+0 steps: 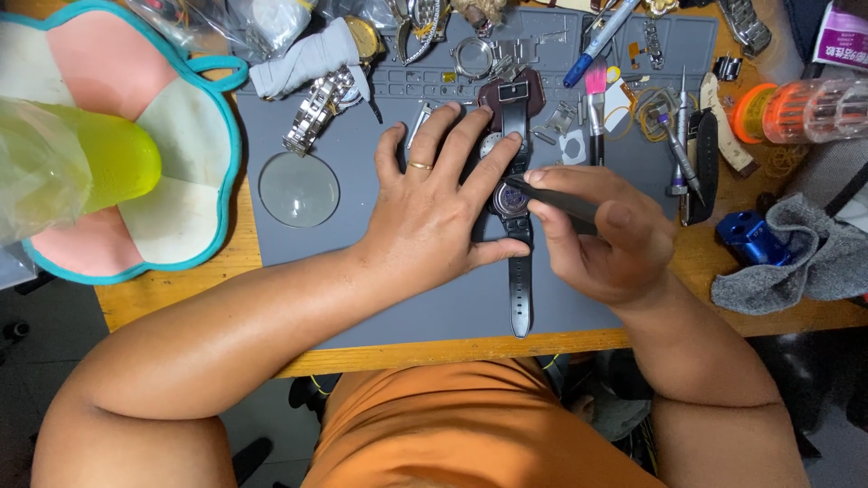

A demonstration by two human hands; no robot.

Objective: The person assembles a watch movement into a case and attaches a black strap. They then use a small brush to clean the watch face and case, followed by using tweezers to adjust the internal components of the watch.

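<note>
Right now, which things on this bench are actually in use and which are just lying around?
In use:
left hand pressing the black-strapped wristwatch
right hand holding a slim black tool
grey work mat

Lying about:
round glass lens
steel-bracelet watch
blue metal cylinder
grey cloth

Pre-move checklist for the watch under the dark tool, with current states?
1. Watch pinned flat on the grey mat by the left hand: ok.
2. Dark tool gripped in the right hand, tip on the watch back: ok.
3. Tip seated in a slot or seam: cannot tell, too small.
4. Left fingers away from the tip: not ok, they lie right beside it.
5. Strap lying straight, free of clutter: ok.
6. Magnifying lens within reach on the mat: ok.
</note>
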